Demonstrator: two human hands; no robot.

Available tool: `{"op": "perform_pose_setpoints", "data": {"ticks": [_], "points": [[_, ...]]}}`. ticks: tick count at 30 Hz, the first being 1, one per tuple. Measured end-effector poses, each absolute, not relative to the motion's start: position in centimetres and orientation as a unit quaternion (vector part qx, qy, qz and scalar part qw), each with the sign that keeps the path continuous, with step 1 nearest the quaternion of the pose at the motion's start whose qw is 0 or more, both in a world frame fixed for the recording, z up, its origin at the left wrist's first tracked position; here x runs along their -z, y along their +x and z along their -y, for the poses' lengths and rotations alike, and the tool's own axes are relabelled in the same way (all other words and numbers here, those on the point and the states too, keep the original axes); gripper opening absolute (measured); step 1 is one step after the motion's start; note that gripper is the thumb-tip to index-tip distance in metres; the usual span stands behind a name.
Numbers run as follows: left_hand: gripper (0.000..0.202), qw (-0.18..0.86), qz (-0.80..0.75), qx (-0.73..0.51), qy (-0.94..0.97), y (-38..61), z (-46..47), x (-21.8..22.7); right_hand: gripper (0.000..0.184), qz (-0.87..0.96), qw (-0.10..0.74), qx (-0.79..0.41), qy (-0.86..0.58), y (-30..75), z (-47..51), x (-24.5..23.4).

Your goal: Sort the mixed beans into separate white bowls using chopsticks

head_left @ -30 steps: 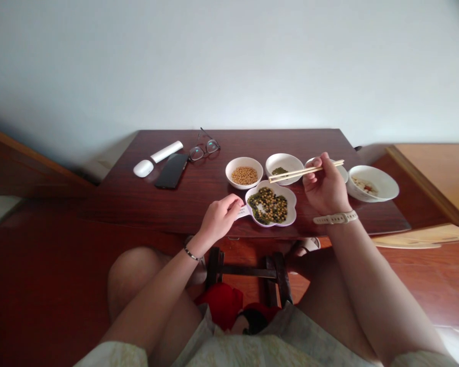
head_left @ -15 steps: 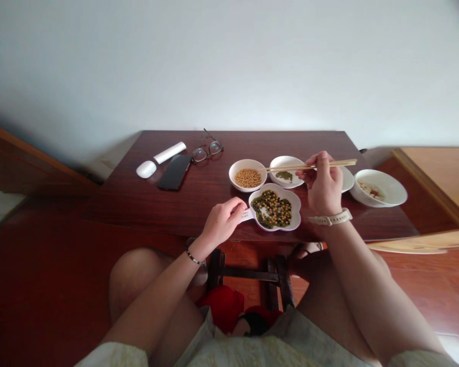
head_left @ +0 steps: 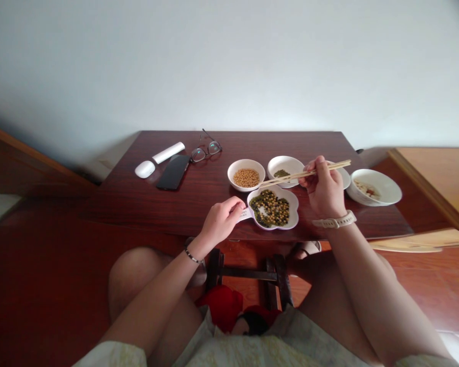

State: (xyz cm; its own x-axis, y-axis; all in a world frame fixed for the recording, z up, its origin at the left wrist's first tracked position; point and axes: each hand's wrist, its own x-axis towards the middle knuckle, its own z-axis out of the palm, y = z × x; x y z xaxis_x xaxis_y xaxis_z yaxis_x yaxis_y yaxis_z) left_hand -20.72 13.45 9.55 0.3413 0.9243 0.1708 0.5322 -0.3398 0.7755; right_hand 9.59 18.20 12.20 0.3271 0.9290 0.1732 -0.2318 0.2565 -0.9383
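Observation:
My right hand (head_left: 324, 189) is closed round a pair of wooden chopsticks (head_left: 290, 177), whose tips hang over the far edge of a flower-shaped white dish (head_left: 292, 218) holding mixed green and yellow beans. My left hand (head_left: 221, 220) pinches that dish's short handle at its left side. Behind it stand a white bowl of yellow beans (head_left: 246, 174) and a white bowl with a few green beans (head_left: 285, 166).
A larger white bowl (head_left: 374, 186) with food scraps stands at the right of the dark wooden table (head_left: 199, 201). A white mouse (head_left: 144, 168), a white tube (head_left: 168, 152), a black phone (head_left: 173, 171) and glasses (head_left: 205, 149) lie far left. My knees are under the table's near edge.
The chopstick tips swung from the green-bean bowl to over the yellow-bean bowl, and now tilt down over the flower dish. My left hand stayed on the handle.

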Motion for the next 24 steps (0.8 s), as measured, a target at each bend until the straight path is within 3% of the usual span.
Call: {"op": "perform_pose_setpoints", "data": {"ticks": [9,24], "points": [[0.031,0.304,-0.487,-0.317,0.755,-20.6,-13.5,-9.8,0.053,0.461,0.558,-0.497,-0.479,10.1,-16.0,-12.6],[0.032,0.308,-0.486,-0.317,0.754,-20.5,-13.6,-9.8,0.053,0.501,0.527,-0.497,-0.474,10.7,-15.8,-10.9]]}}
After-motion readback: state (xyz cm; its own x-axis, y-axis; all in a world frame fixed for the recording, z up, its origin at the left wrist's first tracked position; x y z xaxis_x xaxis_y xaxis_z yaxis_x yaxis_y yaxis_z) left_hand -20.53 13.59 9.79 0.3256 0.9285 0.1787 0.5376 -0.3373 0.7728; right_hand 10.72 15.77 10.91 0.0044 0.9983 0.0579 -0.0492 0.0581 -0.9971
